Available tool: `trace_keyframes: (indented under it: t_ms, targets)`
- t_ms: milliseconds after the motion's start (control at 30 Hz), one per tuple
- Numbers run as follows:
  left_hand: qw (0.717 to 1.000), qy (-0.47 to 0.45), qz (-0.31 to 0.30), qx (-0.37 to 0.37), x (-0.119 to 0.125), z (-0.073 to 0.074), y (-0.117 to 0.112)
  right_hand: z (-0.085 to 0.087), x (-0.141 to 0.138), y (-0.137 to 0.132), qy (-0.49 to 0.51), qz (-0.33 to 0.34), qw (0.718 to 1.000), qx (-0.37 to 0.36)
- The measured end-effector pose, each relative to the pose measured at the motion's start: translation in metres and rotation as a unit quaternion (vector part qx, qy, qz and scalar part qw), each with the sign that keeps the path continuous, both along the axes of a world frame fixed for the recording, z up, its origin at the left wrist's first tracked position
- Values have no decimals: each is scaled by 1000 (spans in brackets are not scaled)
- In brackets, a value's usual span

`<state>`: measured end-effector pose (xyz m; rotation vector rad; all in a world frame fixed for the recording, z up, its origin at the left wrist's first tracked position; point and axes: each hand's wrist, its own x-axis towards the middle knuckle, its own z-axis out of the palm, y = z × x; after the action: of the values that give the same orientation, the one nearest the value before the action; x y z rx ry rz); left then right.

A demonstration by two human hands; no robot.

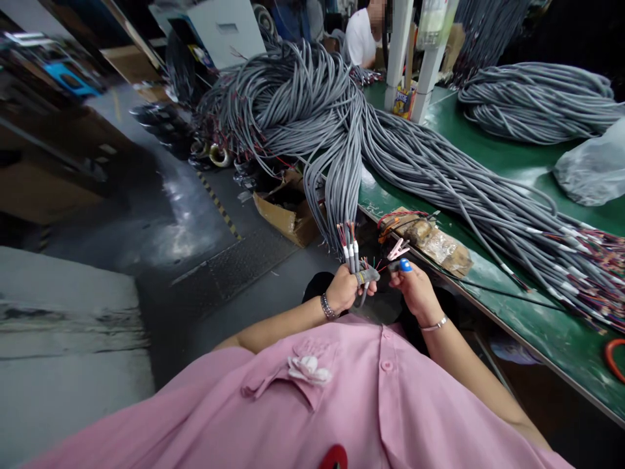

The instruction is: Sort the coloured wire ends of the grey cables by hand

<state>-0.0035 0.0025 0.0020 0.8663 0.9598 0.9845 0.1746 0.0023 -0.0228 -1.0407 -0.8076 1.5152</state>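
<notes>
My left hand (343, 288) is closed around several grey cables (351, 255), whose stripped ends show thin coloured wires. A grey cover wraps its thumb, and the end of one cable points toward my other hand with its small wires fanned out. My right hand (415, 290) is closed in a pinch beside those wires, with a blue cover (405, 264) on one digit. A dark piece shows at its fingertips; whether a wire is pinched there I cannot make out. Just beyond sits a pale pink clip (398, 249) at the table edge.
A large heap of grey cables (293, 91) spreads along the green table (517, 299). A taped block (434, 244) lies at its edge. At right are a cable coil (537, 101) and a plastic bag (596, 166). An open cardboard box (278, 218) stands below. A person (361, 36) is behind.
</notes>
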Motion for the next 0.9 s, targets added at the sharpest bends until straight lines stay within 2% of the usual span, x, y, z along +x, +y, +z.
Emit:
trace_keyframes:
  t_ms: [100,200,367,400,533,600,767,900]
  targets:
    - [999,-18,-43,2,0,5,6,-1,8,15,71,5,996,-59]
    - [995,-36,-89,-3,1,8,14,5,7,27,79,38,995,-48]
    - [990,-47,-127,-28,4,11,27,7,-5,31,-1,-81,995,49]
    - [990,-47,-132,-31,4,12,28,6,-7,31,9,-83,995,47]
    - [987,-42,-144,-48,6,11,32,6,-13,35,141,-10,990,-18]
    - [987,-36,-146,-53,8,9,33,7,-15,39,186,-14,982,-38]
    - [988,-29,-142,-56,11,5,34,5,-19,42,176,-64,982,-33]
    - [989,-24,-136,-57,12,5,33,4,-18,40,160,-49,985,-42]
